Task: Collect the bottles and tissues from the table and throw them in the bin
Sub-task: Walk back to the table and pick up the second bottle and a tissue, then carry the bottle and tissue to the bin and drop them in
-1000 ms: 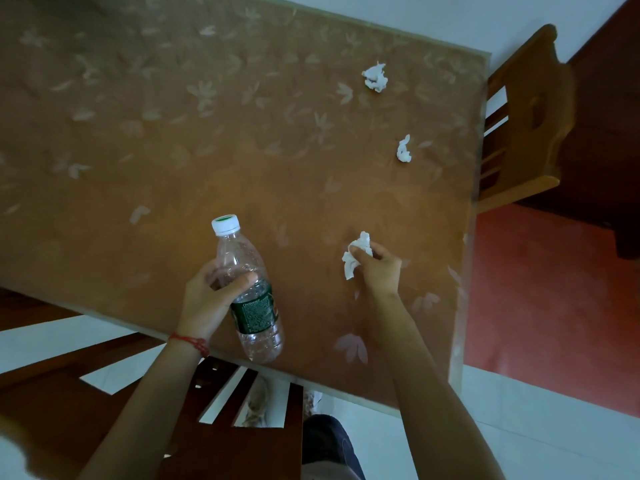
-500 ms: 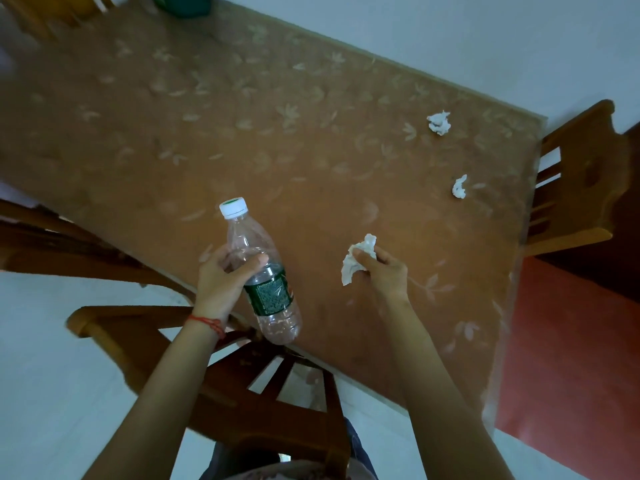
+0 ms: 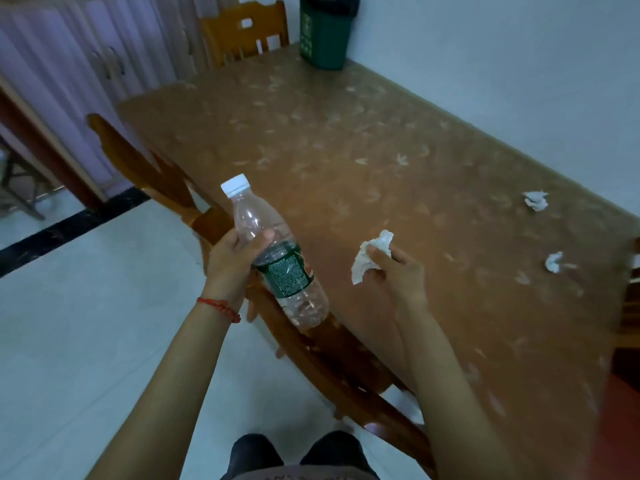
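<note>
My left hand (image 3: 231, 259) grips a clear plastic bottle (image 3: 277, 258) with a white cap and a green label, held in the air over the table's near edge. My right hand (image 3: 398, 271) pinches a crumpled white tissue (image 3: 370, 256) above the table. Two more crumpled tissues lie on the brown table (image 3: 346, 161) at the right: one tissue (image 3: 535, 200) near the wall, another tissue (image 3: 553, 261) nearer to me. A dark green bin (image 3: 325, 32) stands at the table's far end against the wall.
A wooden chair (image 3: 242, 32) stands at the table's far end beside the bin. Another wooden chair (image 3: 166, 181) is tucked along the left side, below my hands. Pale cupboard doors (image 3: 86, 64) line the left. The floor (image 3: 86, 306) is light tile.
The view has swung left along the table, bringing the green bin and far chair into sight. Both hands keep their hold on the bottle and tissue, lifted slightly off the table.
</note>
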The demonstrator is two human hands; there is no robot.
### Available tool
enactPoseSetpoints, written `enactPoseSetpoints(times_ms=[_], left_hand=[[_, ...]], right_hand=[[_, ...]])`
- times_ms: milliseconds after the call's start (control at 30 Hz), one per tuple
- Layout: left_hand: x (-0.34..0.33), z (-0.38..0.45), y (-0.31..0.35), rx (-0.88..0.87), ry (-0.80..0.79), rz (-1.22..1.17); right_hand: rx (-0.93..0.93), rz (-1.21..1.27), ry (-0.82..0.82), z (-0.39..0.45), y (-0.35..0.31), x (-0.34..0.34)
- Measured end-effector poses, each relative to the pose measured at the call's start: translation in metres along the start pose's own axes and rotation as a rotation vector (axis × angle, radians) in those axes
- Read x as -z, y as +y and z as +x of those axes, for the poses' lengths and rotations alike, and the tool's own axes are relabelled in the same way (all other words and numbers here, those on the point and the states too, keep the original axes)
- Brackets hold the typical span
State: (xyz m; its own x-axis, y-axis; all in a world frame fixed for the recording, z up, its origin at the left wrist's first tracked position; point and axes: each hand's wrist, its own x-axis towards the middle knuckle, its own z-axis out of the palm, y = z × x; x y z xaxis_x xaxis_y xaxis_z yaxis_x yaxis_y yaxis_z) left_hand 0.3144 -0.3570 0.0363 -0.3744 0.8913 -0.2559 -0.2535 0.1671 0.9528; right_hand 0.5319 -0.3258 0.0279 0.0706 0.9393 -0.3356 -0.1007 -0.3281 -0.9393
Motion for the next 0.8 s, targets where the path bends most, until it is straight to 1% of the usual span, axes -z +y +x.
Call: enactPoseSetpoints(times_ms=[67, 133, 200, 300, 400, 500, 567, 667, 800], left_hand=[[0.029, -0.002, 0.010, -0.029, 0.003, -0.006], [0.059, -0.005, 0.019, -0.052, 0.043, -0.036], [0.090, -0.009, 0.025, -0.062, 0.111, -0.080], [0.139, -0.017, 0.028, -0.059, 0.224, -0.113], [0.192, -0.030, 0.024, -0.043, 0.336, -0.136], [0.237, -0.045, 0.019, -0.031, 0.438, -0.135], [0.262, -0.056, 0.014, -0.019, 0.498, -0.135], [0.293, -0.071, 0.007, 0.010, 0.592, -0.147], [0.325, -0.082, -0.001, 0.035, 0.688, -0.175]], right_hand=[[0.006, 0.002, -0.057, -0.005, -0.004, -0.027], [-0.015, 0.026, -0.129, -0.010, -0.003, -0.058], [-0.034, 0.002, -0.170, -0.017, -0.002, -0.090], [-0.073, 0.058, -0.250, -0.028, 0.002, -0.137], [-0.065, 0.013, -0.316, -0.042, 0.012, -0.185], [-0.101, -0.042, -0.440, -0.053, 0.029, -0.228], [-0.127, -0.091, -0.507, -0.060, 0.039, -0.253], [-0.212, -0.072, -0.558, -0.070, 0.055, -0.286], [-0.255, -0.106, -0.657, -0.072, 0.070, -0.328]])
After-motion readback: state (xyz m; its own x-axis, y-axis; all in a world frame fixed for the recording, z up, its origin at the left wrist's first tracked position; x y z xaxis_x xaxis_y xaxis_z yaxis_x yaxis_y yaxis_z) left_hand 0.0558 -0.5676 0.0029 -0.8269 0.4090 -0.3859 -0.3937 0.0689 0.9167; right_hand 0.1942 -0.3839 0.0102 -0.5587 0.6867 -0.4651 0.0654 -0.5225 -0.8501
